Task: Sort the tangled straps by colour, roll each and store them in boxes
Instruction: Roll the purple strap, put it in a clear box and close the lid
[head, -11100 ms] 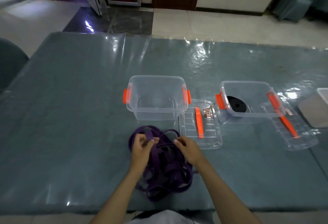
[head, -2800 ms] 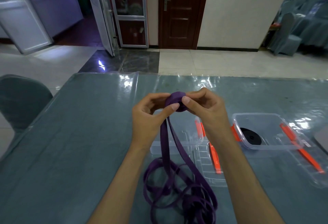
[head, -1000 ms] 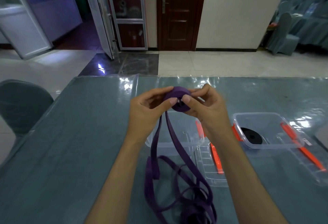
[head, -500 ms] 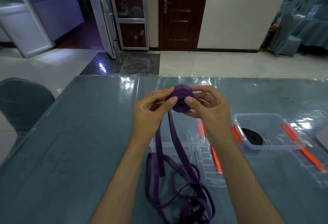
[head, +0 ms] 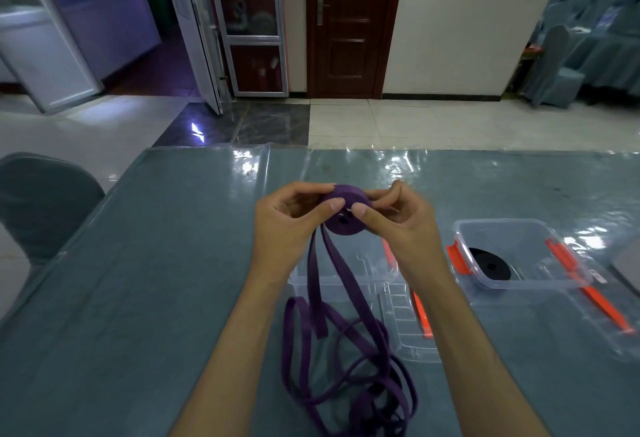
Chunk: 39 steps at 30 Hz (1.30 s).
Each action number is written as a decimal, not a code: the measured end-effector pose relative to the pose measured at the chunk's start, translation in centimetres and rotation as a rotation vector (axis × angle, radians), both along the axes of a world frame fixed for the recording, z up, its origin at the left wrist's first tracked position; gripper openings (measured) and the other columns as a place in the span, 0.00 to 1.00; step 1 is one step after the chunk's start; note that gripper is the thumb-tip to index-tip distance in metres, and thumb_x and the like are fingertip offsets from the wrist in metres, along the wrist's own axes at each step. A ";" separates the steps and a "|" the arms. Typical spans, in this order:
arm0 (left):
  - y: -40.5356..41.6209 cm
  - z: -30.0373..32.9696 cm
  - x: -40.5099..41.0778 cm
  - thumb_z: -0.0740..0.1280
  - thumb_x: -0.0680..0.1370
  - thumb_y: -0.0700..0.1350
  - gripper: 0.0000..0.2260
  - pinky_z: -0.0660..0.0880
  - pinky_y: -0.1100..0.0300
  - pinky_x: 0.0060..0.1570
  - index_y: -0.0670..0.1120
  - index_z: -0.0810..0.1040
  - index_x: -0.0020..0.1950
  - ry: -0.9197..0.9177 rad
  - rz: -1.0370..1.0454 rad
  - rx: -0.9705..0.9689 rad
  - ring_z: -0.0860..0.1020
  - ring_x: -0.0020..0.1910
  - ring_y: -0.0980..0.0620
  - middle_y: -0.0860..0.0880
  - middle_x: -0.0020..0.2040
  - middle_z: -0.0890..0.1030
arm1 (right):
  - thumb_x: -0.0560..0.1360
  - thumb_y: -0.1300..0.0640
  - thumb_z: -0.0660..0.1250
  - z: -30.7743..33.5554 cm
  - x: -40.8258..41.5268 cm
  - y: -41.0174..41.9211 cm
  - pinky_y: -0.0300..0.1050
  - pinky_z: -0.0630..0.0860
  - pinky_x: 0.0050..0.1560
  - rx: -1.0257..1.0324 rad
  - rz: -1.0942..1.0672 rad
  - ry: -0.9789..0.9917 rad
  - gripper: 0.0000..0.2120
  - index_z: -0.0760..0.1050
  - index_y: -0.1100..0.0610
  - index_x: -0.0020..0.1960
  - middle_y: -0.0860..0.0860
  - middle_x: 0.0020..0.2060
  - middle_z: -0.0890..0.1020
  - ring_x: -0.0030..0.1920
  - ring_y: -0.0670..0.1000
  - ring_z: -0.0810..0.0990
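A purple strap (head: 346,325) is being wound into a roll (head: 346,211), which is held up above the counter (head: 145,263). The roll is pinched between both hands: the left hand (head: 287,225) grips it from 9 o'clock, the right hand (head: 394,225) from 3 o'clock, thumbs pressed on its near face. For a neat roll, the turns are best kept tight and the edges flush, with the loose length fed in flat and untwisted. The unrolled strap hangs from the roll toward 6 o'clock and lies in loops on the counter. An empty clear box (head: 346,274) sits behind the wrists; a second box (head: 519,256) at 3 o'clock holds a black roll (head: 488,267).
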<state>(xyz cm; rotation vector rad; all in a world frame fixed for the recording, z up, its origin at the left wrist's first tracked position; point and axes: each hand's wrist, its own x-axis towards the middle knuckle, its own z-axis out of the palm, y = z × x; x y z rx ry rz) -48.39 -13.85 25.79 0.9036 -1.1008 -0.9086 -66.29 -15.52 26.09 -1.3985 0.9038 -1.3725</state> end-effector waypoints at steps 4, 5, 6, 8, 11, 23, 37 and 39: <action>-0.1 -0.7 -0.5 0.76 0.76 0.35 0.10 0.81 0.59 0.56 0.43 0.87 0.56 0.026 -0.008 0.024 0.86 0.55 0.47 0.44 0.54 0.88 | 0.74 0.65 0.77 0.4 -0.1 0.0 0.53 0.86 0.47 -0.011 -0.045 -0.039 0.09 0.78 0.59 0.50 0.59 0.48 0.87 0.50 0.59 0.88; -0.3 -0.8 -0.4 0.75 0.76 0.36 0.11 0.80 0.59 0.57 0.45 0.87 0.57 0.031 -0.038 0.035 0.85 0.56 0.47 0.43 0.55 0.87 | 0.74 0.65 0.76 0.2 0.0 0.0 0.56 0.86 0.48 -0.013 -0.053 -0.060 0.09 0.78 0.59 0.50 0.60 0.49 0.86 0.51 0.60 0.88; -0.4 -0.9 -0.2 0.75 0.76 0.36 0.12 0.80 0.58 0.58 0.46 0.87 0.58 0.029 -0.050 0.037 0.85 0.57 0.46 0.43 0.55 0.87 | 0.75 0.64 0.76 0.0 0.1 0.0 0.59 0.85 0.51 -0.006 -0.045 -0.075 0.08 0.77 0.60 0.49 0.60 0.50 0.87 0.52 0.60 0.87; -0.6 -0.9 -0.2 0.77 0.75 0.36 0.11 0.81 0.56 0.57 0.45 0.87 0.56 0.011 0.001 0.012 0.86 0.55 0.45 0.43 0.53 0.88 | 0.74 0.62 0.77 -0.4 0.2 0.0 0.65 0.84 0.55 -0.004 -0.027 -0.043 0.10 0.75 0.60 0.46 0.58 0.52 0.87 0.54 0.60 0.87; -0.3 -0.6 -0.7 0.79 0.73 0.36 0.09 0.82 0.57 0.54 0.42 0.87 0.52 0.011 0.094 -0.023 0.87 0.52 0.46 0.45 0.50 0.88 | 0.72 0.59 0.78 -0.1 0.0 -0.2 0.64 0.84 0.56 -0.046 -0.031 0.029 0.12 0.76 0.59 0.48 0.57 0.49 0.87 0.52 0.59 0.88; -0.9 0.7 -0.6 0.76 0.75 0.35 0.07 0.81 0.60 0.55 0.41 0.87 0.53 -0.036 0.046 -0.075 0.86 0.56 0.48 0.45 0.54 0.87 | 0.73 0.59 0.78 0.0 0.1 -0.2 0.63 0.83 0.55 -0.136 -0.108 -0.007 0.14 0.78 0.53 0.55 0.58 0.51 0.85 0.53 0.60 0.86; -0.5 0.4 0.7 0.77 0.74 0.33 0.15 0.81 0.61 0.55 0.44 0.85 0.59 -0.076 -0.075 -0.047 0.86 0.55 0.49 0.46 0.54 0.88 | 0.75 0.62 0.75 1.5 -0.4 -0.2 0.56 0.86 0.53 -0.038 0.004 0.006 0.11 0.75 0.62 0.51 0.56 0.50 0.87 0.53 0.56 0.88; -0.4 0.3 0.6 0.78 0.73 0.33 0.13 0.82 0.61 0.53 0.44 0.85 0.55 -0.064 -0.032 -0.047 0.87 0.53 0.49 0.48 0.51 0.88 | 0.73 0.59 0.76 1.8 -0.7 -0.2 0.56 0.86 0.52 -0.020 0.034 0.054 0.14 0.73 0.62 0.51 0.58 0.49 0.87 0.52 0.57 0.88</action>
